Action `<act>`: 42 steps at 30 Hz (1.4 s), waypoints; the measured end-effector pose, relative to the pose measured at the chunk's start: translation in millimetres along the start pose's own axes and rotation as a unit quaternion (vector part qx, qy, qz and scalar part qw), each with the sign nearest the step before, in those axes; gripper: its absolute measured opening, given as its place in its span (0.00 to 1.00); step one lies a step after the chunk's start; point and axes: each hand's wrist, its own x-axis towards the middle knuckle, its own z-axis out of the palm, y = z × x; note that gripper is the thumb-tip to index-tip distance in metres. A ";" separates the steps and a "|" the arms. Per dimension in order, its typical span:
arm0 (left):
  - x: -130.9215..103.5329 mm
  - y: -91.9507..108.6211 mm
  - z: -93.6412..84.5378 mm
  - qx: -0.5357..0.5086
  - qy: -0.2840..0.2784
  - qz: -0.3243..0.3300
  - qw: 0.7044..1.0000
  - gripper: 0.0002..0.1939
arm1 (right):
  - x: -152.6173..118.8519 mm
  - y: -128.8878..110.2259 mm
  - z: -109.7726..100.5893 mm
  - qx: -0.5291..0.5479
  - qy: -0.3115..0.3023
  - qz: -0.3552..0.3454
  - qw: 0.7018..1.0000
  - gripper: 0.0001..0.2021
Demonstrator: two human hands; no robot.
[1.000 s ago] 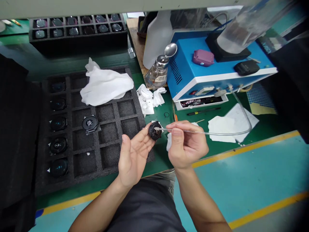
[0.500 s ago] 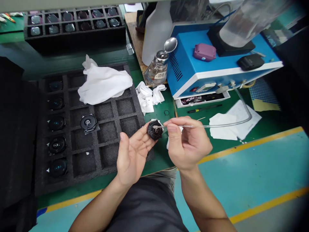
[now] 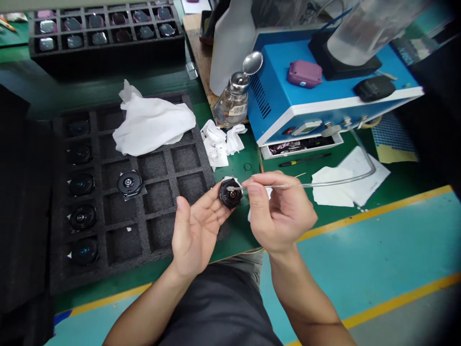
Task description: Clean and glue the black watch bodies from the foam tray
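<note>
My left hand [image 3: 196, 233] is palm up, thumb apart, with a round black watch part [image 3: 235, 198] held on its fingertips. My right hand [image 3: 283, 211] pinches a thin tube [image 3: 264, 186] between thumb and fingers. The tube's pale tip lies over the upper face of the watch part; whether it touches cannot be made out. From my fingers the tube runs on as a clear hose [image 3: 342, 181] towards the blue machine [image 3: 277, 72]. Another round black watch part [image 3: 128, 182] lies across a divider of the black foam tray [image 3: 142, 204], left of my hands.
More round watch parts fill the tray's left column. A white cloth [image 3: 153, 125] covers its back cells. Crumpled tissues [image 3: 216, 146], a glass pump bottle [image 3: 232, 103] and a black pen [image 3: 304, 160] lie beyond my hands. Paper sheets [image 3: 333, 185] are at right, a second foam tray [image 3: 108, 57] at the back.
The view has shifted very slightly, so the tray and bottles appear a little further left. My hands, the watch part and the tube keep the same hold and arrangement.
</note>
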 end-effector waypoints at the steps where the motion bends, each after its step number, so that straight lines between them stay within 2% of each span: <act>1: -0.1 -0.2 -0.1 -0.001 -0.001 0.000 1.000 0.42 | 0.0 0.0 -0.1 0.000 -0.002 0.001 1.000 0.08; 19: -0.8 -0.6 -1.2 -0.002 -0.004 -0.003 1.000 0.41 | -0.5 -0.3 -0.2 -0.028 -0.004 -0.006 1.000 0.06; 42: -1.2 -0.4 -2.4 -0.010 0.000 -0.003 1.000 0.40 | -6.2 2.3 -2.2 -0.031 -0.007 0.020 0.999 0.06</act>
